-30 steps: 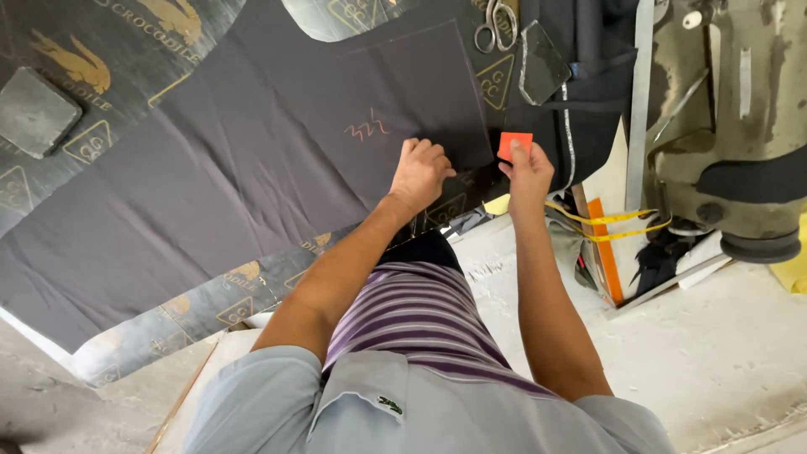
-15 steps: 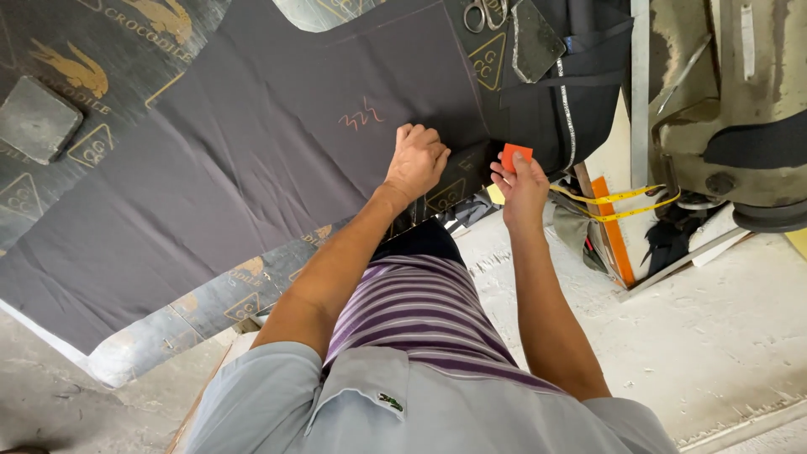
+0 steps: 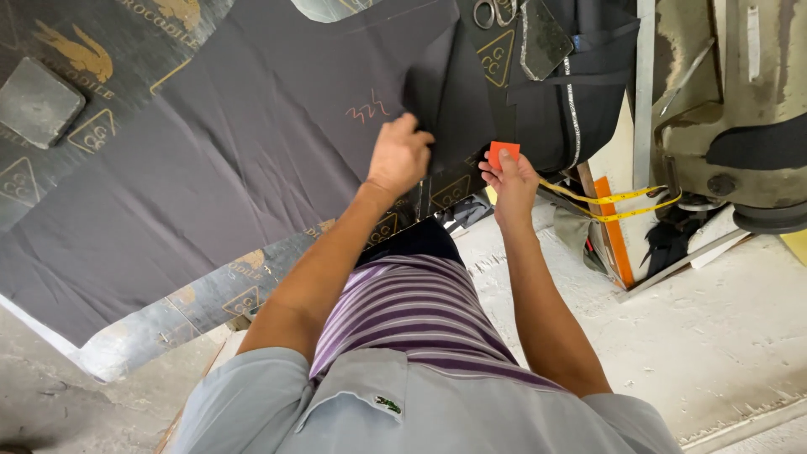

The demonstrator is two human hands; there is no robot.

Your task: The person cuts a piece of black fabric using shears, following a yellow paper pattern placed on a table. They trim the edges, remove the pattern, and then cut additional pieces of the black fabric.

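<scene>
Grey stone weight point(image 3: 38, 101) is sitting far out at 10 o'clock on the cutting table point(image 3: 126, 345), well apart from both hands. The dark fabric panel point(image 3: 210, 168) is lying flat across the table, long axis running from about 7 o'clock up to 1 o'clock, with pale chalk scribbles point(image 3: 367, 110) just at 11 o'clock of the left hand point(image 3: 399, 155). Left hand is the nearer one to the cloth: forearm reaching up toward 1 o'clock, knuckles up, fingers curling closed on the panel's right edge, where a flap point(image 3: 454, 92) is folding up and over toward 12 o'clock. Right hand point(image 3: 508, 181) is sitting just at 3 o'clock of the left, apart from it, arm running nearly straight toward 12, fingers pinching a small orange chalk piece point(image 3: 503, 152) that is sticking up at 12 o'clock from the fingertips, just beside the folded edge. Scissors point(image 3: 492, 12) are lying at 12 o'clock, top edge. Yellow tape measure point(image 3: 614, 206) is trailing off toward 3 o'clock.
</scene>
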